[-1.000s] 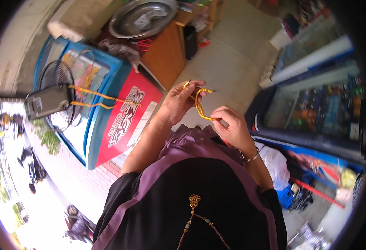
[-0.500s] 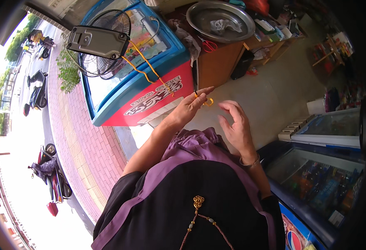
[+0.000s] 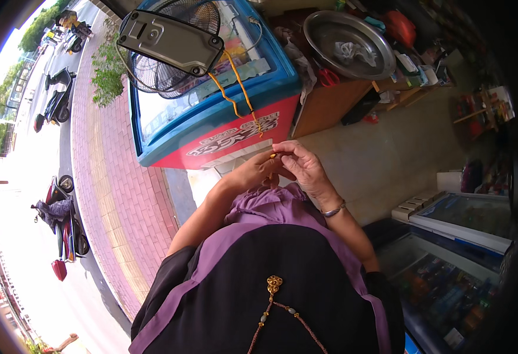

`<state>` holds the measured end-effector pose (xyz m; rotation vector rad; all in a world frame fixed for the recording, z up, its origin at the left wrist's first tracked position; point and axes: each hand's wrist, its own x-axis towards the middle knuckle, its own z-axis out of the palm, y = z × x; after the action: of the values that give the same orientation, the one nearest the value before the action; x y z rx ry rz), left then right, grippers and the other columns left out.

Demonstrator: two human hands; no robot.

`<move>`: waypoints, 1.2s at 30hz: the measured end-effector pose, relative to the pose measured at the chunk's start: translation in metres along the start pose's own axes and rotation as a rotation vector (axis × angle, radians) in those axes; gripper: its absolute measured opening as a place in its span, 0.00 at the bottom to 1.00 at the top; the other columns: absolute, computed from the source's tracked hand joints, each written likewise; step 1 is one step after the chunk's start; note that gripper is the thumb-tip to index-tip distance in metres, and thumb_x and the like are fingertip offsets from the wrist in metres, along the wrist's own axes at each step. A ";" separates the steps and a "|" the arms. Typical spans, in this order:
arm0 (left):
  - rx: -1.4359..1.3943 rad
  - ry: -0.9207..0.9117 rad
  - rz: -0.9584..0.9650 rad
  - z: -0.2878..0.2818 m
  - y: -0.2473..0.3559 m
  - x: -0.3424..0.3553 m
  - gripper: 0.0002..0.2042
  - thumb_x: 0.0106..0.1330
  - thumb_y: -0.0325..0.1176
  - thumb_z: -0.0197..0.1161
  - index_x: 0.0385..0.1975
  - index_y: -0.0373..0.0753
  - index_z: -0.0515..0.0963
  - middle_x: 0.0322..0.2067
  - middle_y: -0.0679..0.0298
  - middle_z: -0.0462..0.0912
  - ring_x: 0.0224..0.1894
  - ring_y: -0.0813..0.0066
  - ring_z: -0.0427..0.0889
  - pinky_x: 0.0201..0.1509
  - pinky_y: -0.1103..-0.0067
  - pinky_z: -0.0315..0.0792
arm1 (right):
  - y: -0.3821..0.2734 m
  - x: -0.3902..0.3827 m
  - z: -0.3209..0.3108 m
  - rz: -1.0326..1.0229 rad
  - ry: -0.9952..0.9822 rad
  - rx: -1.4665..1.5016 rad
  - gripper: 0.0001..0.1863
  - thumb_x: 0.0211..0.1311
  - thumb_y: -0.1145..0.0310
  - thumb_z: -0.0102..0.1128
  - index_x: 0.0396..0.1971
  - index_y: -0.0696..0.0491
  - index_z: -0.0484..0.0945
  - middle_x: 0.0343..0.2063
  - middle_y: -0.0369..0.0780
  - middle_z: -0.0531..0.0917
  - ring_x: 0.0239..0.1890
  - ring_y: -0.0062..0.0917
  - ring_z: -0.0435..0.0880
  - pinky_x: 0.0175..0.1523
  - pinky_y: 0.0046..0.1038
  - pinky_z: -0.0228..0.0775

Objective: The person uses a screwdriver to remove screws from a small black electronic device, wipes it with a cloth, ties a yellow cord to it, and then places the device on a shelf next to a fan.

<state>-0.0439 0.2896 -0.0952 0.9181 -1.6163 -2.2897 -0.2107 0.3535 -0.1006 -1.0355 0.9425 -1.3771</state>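
My two hands meet in front of my waist. In my left hand [image 3: 257, 170], closed, is a short piece of yellow cord [image 3: 273, 156], of which only a small bit shows between the fingers. The fingers of my right hand [image 3: 307, 172] are bent and touch the left fingertips at that bit; what they pinch is mostly hidden. Just beyond, a longer yellow cord [image 3: 242, 88] with a dark spot dangles in two strands over the chest freezer's edge, from the grey base of a fan [image 3: 170, 42] lying on top.
The blue and red chest freezer [image 3: 229, 127] stands ahead. Right of it, a wooden cabinet [image 3: 329, 106] carries a metal basin [image 3: 315, 35] and red-handled scissors [image 3: 328, 76]. More glass-topped freezers [image 3: 448, 277] stand at right. Brick pavement [image 3: 129, 194] and parked scooters [image 3: 64, 218] lie left.
My right hand has moved left and closed in on my left hand, which has drawn nearer to me. The yellow loop that showed between them is now mostly covered. The view has shifted slightly.
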 end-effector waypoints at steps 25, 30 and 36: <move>-0.438 1.095 0.113 -0.113 -0.082 0.099 0.09 0.62 0.32 0.67 0.35 0.32 0.79 0.22 0.64 0.79 0.18 0.79 0.75 0.17 0.83 0.65 | 0.031 -0.028 -0.019 0.248 0.231 0.083 0.07 0.69 0.71 0.57 0.42 0.55 0.80 0.30 0.33 0.81 0.25 0.09 0.74 0.29 0.13 0.69; -0.651 0.677 0.078 -0.104 -0.078 0.061 0.05 0.65 0.30 0.62 0.35 0.38 0.76 0.24 0.66 0.74 0.25 0.78 0.72 0.28 0.83 0.68 | 0.032 -0.030 -0.027 0.258 0.227 0.217 0.05 0.68 0.72 0.57 0.41 0.55 0.79 0.29 0.33 0.81 0.24 0.10 0.73 0.28 0.13 0.66; -0.856 0.092 0.130 -0.028 0.002 0.008 0.05 0.66 0.32 0.61 0.38 0.41 0.74 0.27 0.68 0.72 0.30 0.78 0.69 0.32 0.83 0.65 | 0.029 -0.003 -0.005 0.003 0.355 0.139 0.02 0.67 0.75 0.58 0.36 0.54 0.75 0.31 0.33 0.80 0.25 0.11 0.74 0.29 0.14 0.66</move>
<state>-0.0342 0.2630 -0.1018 0.6441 -0.5053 -2.4215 -0.2066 0.3548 -0.1295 -0.6963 1.0858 -1.6323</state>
